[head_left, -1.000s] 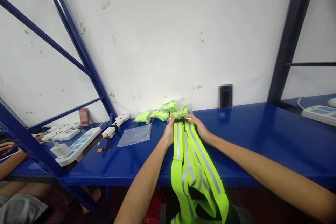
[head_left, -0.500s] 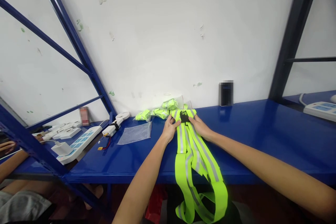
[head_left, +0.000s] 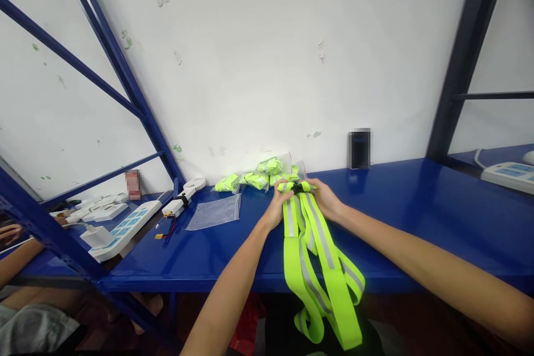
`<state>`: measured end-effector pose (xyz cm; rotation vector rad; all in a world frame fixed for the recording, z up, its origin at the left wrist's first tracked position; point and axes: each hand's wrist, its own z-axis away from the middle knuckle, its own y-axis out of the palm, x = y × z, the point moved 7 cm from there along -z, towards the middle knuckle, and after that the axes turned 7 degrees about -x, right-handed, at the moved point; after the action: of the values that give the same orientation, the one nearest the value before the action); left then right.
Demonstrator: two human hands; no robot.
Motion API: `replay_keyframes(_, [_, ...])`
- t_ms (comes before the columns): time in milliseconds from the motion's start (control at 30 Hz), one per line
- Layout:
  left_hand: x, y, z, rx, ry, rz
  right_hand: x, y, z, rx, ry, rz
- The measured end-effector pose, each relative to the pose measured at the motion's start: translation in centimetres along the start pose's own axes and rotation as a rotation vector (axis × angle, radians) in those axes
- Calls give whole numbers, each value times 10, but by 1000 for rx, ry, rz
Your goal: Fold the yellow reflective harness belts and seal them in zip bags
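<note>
Both hands grip the upper end of a neon yellow-green reflective vest [head_left: 323, 228] made of straps with silver stripes. My left hand [head_left: 276, 207] is closed on its left upper edge, and my right hand [head_left: 326, 199] is closed on the right one. Between them sits a dark patch or buckle [head_left: 297, 188], partly covered by folded strap. The loose straps run toward me and hang in loops over the table's front edge. Just behind my hands lie several clear bags [head_left: 254, 179] with folded neon straps inside.
On the blue table [head_left: 400, 217] lie a flat clear bag [head_left: 213, 212], a white handheld fan [head_left: 194, 184] and a white pack with wires [head_left: 177, 206]. A dark blurred box [head_left: 359, 148] stands by the wall. At left are a power strip [head_left: 129, 231] and another person's arm [head_left: 20, 258].
The vest's upper end has folded over, covering more of the dark patch. My hands have turned inward slightly, and the hanging loops have swung and shifted right.
</note>
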<state>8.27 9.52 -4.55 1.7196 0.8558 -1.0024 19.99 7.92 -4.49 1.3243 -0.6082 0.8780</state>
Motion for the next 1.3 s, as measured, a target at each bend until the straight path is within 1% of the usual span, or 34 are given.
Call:
replay_keyframes(100, [2, -1, -3, -60, -35, 79, 2, 1, -3, 12, -68, 8])
replay_keyframes(233, [4, -12, -5, -208, -97, 66, 10, -9, -6, -147, -205, 63])
replay_keyframes(267, [4, -13, -5, -226, -109, 70, 11, -10, -5, -169, -223, 72])
replay_keyframes(333, [5, -10, -4, -198, -128, 80, 16, -9, -4, -152, -250, 76])
replay_keyframes(433, [4, -2, -2, -124, -142, 83, 19, -4, 1, -75, -261, 79])
replay_keyframes(533, [0, -1, 0, -144, -140, 122, 15, 1, 4, -26, -237, 71])
replay_keyframes(600, [-1, 3, 3, -116, -189, 168, 10, 5, 5, -5, -235, 82])
replay_keyframes(700, [-2, 10, 6, -58, -244, 210, 4, 7, 5, -19, -248, 99])
replay_keyframes(833, [-4, 13, 7, -83, -186, 213, 3, 5, 4, -48, -258, 110])
replay_keyframes(1000, [-1, 21, 9, -42, -216, 206, 13, 9, 4, 28, -375, 131])
replay_keyframes(1100, [1, 23, 11, -26, -263, 193, 17, 10, 6, 52, -400, 148])
replay_keyframes(1200, [2, 24, 14, 14, -308, 193, 21, 7, 5, 25, -387, 198])
replay_keyframes(1300, [4, 23, 13, 35, -314, 189, 30, -1, 2, -36, -442, 263])
